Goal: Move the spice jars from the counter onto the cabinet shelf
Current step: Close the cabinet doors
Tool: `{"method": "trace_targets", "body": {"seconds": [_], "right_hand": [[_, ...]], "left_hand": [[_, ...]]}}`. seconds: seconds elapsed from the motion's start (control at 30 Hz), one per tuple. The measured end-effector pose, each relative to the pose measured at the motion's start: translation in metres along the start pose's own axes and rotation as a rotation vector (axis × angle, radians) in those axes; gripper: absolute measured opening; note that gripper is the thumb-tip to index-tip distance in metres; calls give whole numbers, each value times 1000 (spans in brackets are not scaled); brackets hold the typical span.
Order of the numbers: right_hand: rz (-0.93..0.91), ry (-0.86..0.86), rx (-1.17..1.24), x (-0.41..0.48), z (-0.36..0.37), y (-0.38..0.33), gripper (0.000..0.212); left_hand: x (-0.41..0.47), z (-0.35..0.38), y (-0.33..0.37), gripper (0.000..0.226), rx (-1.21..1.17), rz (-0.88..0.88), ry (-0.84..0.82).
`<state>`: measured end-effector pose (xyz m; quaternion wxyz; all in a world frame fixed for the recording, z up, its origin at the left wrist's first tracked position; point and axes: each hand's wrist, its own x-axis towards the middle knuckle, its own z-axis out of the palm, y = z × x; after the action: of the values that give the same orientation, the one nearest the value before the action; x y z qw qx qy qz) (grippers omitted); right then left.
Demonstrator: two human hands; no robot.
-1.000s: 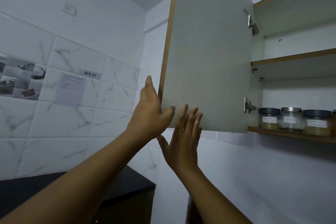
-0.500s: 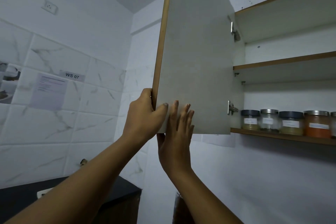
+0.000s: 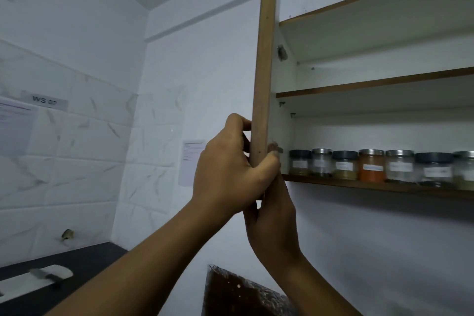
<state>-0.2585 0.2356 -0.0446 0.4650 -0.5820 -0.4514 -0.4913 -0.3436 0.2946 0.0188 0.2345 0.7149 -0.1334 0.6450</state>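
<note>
So, the cabinet door (image 3: 264, 59) is swinging. A second ago its pale inner face was filling the middle of the view; now it's showing edge-on, just the wooden strip. The view is also panning right, so the row on the bottom shelf is growing from three jars to seven.

Hands: the left hand (image 3: 228, 169) was flat on the panel and is now gripping the door edge, fingers curling round one side and thumb round the other. The right hand (image 3: 274, 215) was lying spread on the inner face; now it's sitting just under the left, touching it, at the door's lower corner. Its fingers are hiding behind the left hand and the door, so I can't tell how it's holding.

Task side: the spice jars (image 3: 372, 165) are standing upright in a line on the cabinet shelf (image 3: 384, 186), just beside each other, with no jar in either hand. The visible bit of counter (image 3: 84, 259) is showing no jars. I'm reading this as moving done and the door closing, though that's a judgement.

Writing: a wall sign (image 3: 45, 100) is reading "WS 07". Each jar is carrying a white label, too blurred to read. Two paper notices, one left (image 3: 15, 128) and one centre (image 3: 192, 161), are also unreadable. No brands are showing.
</note>
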Motion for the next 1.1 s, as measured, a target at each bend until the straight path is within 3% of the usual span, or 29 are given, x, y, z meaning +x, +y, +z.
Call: {"method": "trace_targets", "body": {"seconds": [0.17,0.37,0.57,0.67,0.77,0.87,1.1], "right_hand": [[-1,138,44,-8,-60,30,36],[74,284,21,-16,-132,59,31],[276,329,96,-14,-185,97,21],[406,255,73,-9,-205,115,33],[388,166,-161,-9,-221,132,23],[398,60,-388,-10,-231,160,48],[422,80,-585,-13,-244,207,65]], "left_hand": [[-4,55,46,38,-34,76,-50],[-7,135,90,41,-64,92,-105],[-15,205,108,47,-43,155,-149],[-18,232,108,61,-49,146,-198],[-18,259,109,72,-56,88,-246],[-17,285,106,77,-35,73,-285],[-13,344,104,80,59,72,-308]]}}
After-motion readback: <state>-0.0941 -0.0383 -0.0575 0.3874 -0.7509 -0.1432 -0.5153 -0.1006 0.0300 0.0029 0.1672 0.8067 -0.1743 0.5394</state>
